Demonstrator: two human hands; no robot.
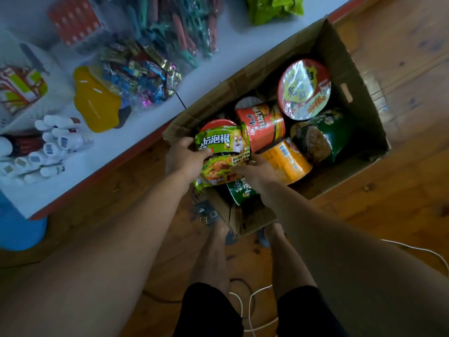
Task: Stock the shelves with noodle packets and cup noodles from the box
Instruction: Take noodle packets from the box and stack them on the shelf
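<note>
A green noodle packet (222, 155) is held over the near left corner of an open cardboard box (359, 93) on the wooden floor. My left hand (182, 158) grips its left edge, thumb on the front. My right hand (255, 170) holds its lower right corner from below. Inside the box lie a red cup noodle (263, 125), a round bowl with a red and yellow lid (303, 90), a dark green bowl (323, 137), an orange cup (286, 161) and another green cup (240, 190) partly hidden under the packet.
A white shelf (218, 76) with a red edge runs along the left. On it lie a bag of wrapped sweets (138, 74), clothes pegs (184, 27), a yellow item (97, 105), white tubes (48, 147) and green packets (274, 8). White cables (250, 310) lie by my feet.
</note>
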